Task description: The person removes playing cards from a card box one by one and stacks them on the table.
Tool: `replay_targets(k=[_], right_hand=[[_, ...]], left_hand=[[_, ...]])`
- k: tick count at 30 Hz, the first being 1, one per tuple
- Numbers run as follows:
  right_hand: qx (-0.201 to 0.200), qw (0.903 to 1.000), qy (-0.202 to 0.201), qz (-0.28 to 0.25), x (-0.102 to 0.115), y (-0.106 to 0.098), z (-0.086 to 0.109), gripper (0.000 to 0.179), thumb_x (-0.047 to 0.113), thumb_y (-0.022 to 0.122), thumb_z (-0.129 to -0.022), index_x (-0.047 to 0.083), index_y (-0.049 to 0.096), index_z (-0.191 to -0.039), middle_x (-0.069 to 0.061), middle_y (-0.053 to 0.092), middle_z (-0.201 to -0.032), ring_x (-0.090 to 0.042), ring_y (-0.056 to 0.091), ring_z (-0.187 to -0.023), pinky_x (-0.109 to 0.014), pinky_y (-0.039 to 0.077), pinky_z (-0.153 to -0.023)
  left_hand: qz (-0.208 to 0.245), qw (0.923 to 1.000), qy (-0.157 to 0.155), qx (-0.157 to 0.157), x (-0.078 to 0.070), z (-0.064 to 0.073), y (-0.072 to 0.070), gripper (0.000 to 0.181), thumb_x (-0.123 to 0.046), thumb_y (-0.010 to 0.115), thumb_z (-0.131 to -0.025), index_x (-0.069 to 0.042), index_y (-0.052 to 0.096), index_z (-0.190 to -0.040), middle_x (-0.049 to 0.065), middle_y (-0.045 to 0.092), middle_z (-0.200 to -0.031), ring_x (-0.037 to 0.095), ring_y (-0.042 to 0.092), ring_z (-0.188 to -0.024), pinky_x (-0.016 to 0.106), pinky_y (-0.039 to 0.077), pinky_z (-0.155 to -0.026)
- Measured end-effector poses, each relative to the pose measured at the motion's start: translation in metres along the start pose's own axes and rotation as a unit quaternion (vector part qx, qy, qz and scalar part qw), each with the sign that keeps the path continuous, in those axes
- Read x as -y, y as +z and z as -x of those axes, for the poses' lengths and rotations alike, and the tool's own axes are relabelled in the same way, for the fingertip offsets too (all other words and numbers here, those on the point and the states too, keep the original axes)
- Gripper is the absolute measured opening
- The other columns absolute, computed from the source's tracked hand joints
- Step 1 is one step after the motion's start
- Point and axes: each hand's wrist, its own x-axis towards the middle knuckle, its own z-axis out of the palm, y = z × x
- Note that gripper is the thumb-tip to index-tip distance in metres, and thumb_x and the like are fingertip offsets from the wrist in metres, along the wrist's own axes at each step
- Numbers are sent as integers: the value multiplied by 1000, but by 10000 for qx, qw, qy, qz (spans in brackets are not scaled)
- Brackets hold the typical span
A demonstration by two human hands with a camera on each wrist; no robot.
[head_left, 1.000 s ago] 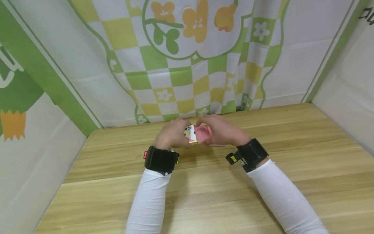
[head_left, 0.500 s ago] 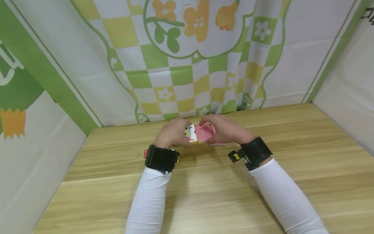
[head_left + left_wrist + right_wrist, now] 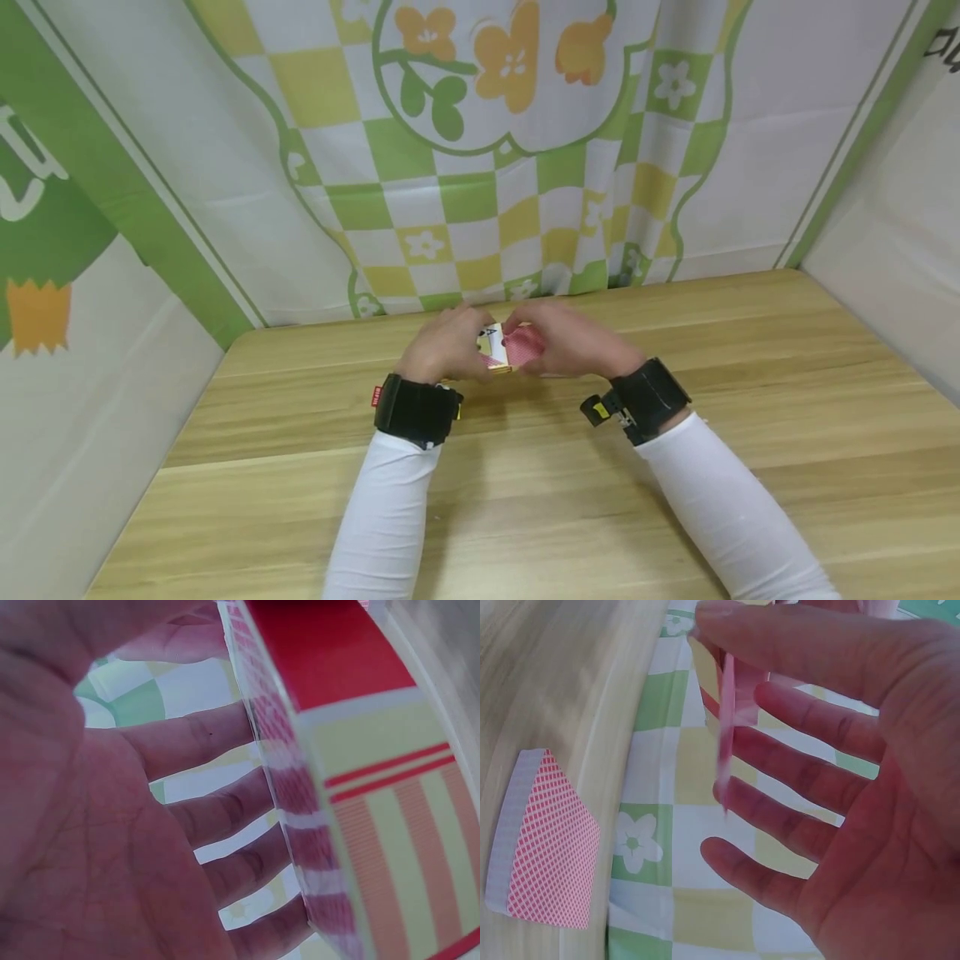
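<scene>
A playing-card box [image 3: 493, 346] with an ace on its face is held above the table, tilted. My left hand [image 3: 446, 343] grips it, with the thumb on one side and the fingers on the other. In the left wrist view the box [image 3: 390, 810] shows red, cream and striped bands. At the box's right end, my right hand [image 3: 573, 337] pinches red-backed playing cards [image 3: 522, 344]. In the right wrist view these cards [image 3: 726, 727] appear edge-on and blurred against the box, so their number cannot be told.
A squared stack of red-checked cards [image 3: 559, 844] lies on the wooden table [image 3: 525, 500], below my right hand. A patterned curtain [image 3: 465, 200] hangs along the table's back edge. White panels [image 3: 885, 192] stand at both sides.
My right hand shifted right with the cards, baring more of their red backs, then came back left toward the box. My left hand and the box have stayed nearly still.
</scene>
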Motion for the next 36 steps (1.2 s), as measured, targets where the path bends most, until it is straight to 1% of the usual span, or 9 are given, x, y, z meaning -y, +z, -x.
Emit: replay_targets(k=[4, 6, 11, 17, 21, 26, 29, 32, 36], right_hand=[[77, 10000, 16, -41, -2, -2, 2, 52, 19, 76, -64, 11, 58, -112, 3, 57, -103, -18, 51, -90, -28, 41, -75], [104, 9999, 13, -41, -2, -3, 2, 52, 20, 77, -64, 11, 58, -112, 2, 57, -103, -18, 51, -90, -29, 41, -76], [93, 9999, 13, -58, -2, -4, 2, 53, 22, 77, -64, 12, 58, -112, 3, 57, -102, -18, 51, -89, -28, 42, -73], [49, 9999, -121, 65, -1, -1, 0, 49, 20, 75, -65, 12, 59, -111, 3, 57, -100, -16, 51, -88, -26, 42, -73], [61, 10000, -42, 6, -2, -2, 2, 50, 20, 77, -65, 12, 59, -111, 3, 57, -101, -17, 51, -90, -27, 41, -75], [90, 9999, -21, -75, -5, -6, 4, 52, 22, 79, -63, 11, 59, -110, 2, 58, -103, -19, 51, -91, -29, 40, -77], [119, 9998, 92, -140, -7, -9, 6, 53, 24, 81, -62, 12, 59, -108, 1, 58, -103, -20, 50, -91, -30, 40, -77], [165, 9992, 306, -193, -9, -13, 9, 53, 25, 81, -61, 13, 60, -107, 1, 58, -102, -20, 50, -91, -31, 41, -76], [203, 9981, 541, -233, -11, -18, 12, 52, 26, 81, -61, 13, 60, -107, 1, 58, -99, -20, 49, -88, -32, 41, -73]], left_hand=[[18, 10000, -39, -11, 0, 1, 0, 49, -23, 75, -57, -14, 59, -102, 0, 56, -95, 19, 49, -82, 30, 42, -62], [46, 10000, -70, -8, 0, 1, -1, 49, -23, 75, -56, -14, 59, -102, 0, 55, -95, 19, 49, -82, 30, 42, -61], [48, 10000, -48, -11, 0, 1, -1, 48, -22, 76, -55, -15, 59, -100, 0, 55, -91, 19, 49, -80, 30, 42, -60], [-2, 10000, -6, -3, 0, 0, -1, 46, -23, 75, -56, -17, 60, -99, -1, 56, -90, 18, 50, -78, 30, 42, -58], [-19, 10000, -21, -10, 0, 0, 0, 46, -23, 75, -55, -16, 59, -98, -2, 55, -89, 18, 50, -77, 30, 42, -58], [-9, 10000, -34, -35, 1, 1, -1, 47, -24, 76, -54, -16, 59, -97, -1, 55, -91, 18, 49, -80, 30, 41, -61], [25, 10000, -45, -49, 3, 1, -1, 48, -25, 76, -54, -16, 59, -98, 0, 55, -94, 18, 48, -83, 31, 41, -64], [39, 10000, -62, -43, 5, 1, -1, 50, -24, 76, -54, -16, 59, -100, -1, 55, -96, 18, 47, -86, 31, 41, -66], [124, 9998, -144, -18, 8, 2, 0, 48, -21, 76, -53, -16, 58, -97, 0, 54, -95, 19, 47, -85, 31, 42, -65]])
